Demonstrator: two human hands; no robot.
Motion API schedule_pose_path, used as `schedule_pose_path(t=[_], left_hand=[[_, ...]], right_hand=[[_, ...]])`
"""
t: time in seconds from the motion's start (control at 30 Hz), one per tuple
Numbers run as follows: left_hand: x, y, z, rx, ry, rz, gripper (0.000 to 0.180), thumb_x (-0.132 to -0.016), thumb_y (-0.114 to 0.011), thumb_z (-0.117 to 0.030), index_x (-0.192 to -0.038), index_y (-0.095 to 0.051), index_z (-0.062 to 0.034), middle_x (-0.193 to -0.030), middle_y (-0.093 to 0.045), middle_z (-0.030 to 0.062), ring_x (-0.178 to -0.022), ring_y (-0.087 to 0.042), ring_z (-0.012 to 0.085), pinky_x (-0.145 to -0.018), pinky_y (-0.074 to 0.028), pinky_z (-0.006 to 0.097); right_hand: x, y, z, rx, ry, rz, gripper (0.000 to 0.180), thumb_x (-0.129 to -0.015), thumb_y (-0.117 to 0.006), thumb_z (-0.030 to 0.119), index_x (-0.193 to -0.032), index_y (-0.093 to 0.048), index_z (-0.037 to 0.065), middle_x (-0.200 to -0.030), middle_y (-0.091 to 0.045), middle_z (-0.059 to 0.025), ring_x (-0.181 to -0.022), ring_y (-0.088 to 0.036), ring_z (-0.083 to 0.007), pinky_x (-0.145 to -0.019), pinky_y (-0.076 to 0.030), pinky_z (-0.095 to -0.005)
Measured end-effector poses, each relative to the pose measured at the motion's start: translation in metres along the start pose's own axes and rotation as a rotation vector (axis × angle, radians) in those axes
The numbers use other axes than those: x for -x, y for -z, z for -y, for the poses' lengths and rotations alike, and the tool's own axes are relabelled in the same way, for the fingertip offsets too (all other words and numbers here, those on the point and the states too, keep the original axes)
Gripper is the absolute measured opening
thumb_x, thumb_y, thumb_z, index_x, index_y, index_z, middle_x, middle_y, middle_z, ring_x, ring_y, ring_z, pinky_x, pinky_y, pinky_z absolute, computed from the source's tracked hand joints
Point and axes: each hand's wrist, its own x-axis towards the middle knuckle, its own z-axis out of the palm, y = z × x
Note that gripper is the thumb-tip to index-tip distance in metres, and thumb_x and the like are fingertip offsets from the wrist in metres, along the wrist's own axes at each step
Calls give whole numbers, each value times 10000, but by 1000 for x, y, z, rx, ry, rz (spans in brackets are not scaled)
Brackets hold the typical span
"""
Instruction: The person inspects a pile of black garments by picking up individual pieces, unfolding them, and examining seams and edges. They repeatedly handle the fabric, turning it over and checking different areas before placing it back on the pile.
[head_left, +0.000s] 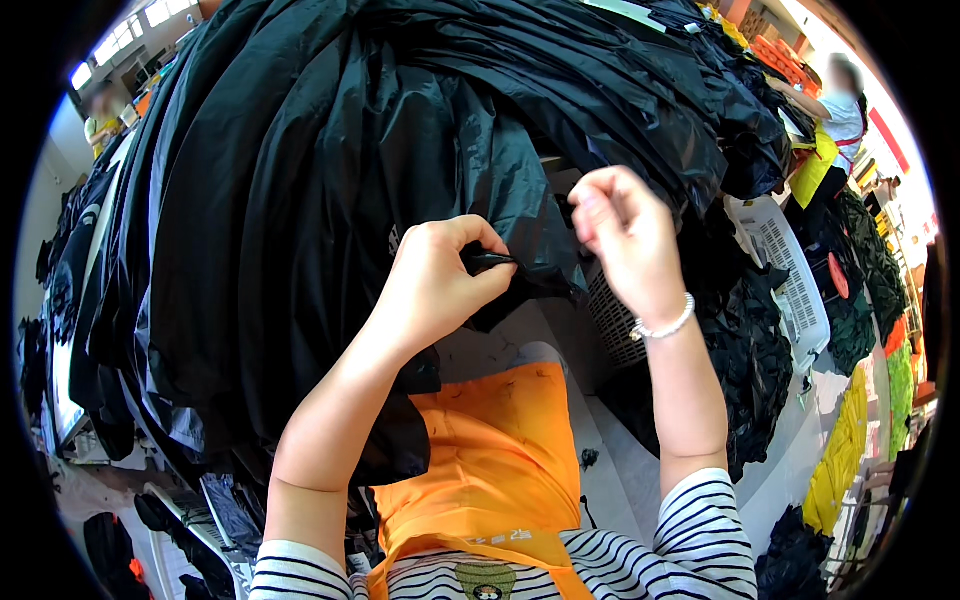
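Note:
A large heap of black, slightly glossy fabric garments (270,190) spreads in long folds in front of me. My left hand (445,275) is closed in a pinch on a small dark edge of black fabric (488,260), low on the near side of the heap. To its right and apart from it, my right hand (628,235) is raised with its fingers curled together and slightly blurred. Whatever its fingertips hold, if anything, is too small to make out. A pale bracelet (668,320) circles my right wrist.
Right of the heap stands a white plastic basket (785,270), with more black fabric (745,370) beside it. Yellow fabric (840,455) lies at the lower right. One person (840,115) works at the far right, another (102,125) at the far left. My orange apron (490,440) hangs below my hands.

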Motion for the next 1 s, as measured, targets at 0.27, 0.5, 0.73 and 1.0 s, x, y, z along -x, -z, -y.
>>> schedule_pose_path(t=[0.27, 0.5, 0.73, 1.0], left_hand=[[0, 2, -5, 28, 45, -47, 156, -747, -725, -102, -816, -673, 28, -624, -622, 57, -518, -533, 79, -523, -427, 224], [3, -3, -10, -35, -13, -85, 159, -746, -743, -104, -830, -689, 19, -644, -644, 96, -517, -570, 129, -532, -448, 249], [5, -5, -9, -71, -71, -64, 145, -763, -735, -87, -834, -682, 28, -718, -659, 60, -606, -565, 86, -558, -425, 208], [5, 0, -16, -9, 9, -19, 149, -756, -737, -87, -828, -676, 29, -709, -646, 46, -582, -527, 66, -532, -400, 199]], right_hand=[[48, -2, 30, 477, 198, 254, 214, -890, -635, 51, -1052, -507, -9, -976, -550, -129, -797, -628, -248, -718, -513, -309], [49, -17, 16, 456, 164, 47, 191, -834, -713, 71, -968, -604, -11, -927, -588, -112, -762, -670, -231, -669, -567, -291], [41, -22, 11, 319, 153, 34, 163, -838, -710, 52, -952, -615, -17, -920, -601, -95, -751, -670, -200, -664, -557, -275], [40, -21, 7, 279, 184, 33, 127, -834, -703, 12, -923, -619, -23, -873, -602, -84, -714, -657, -169, -628, -525, -252]])
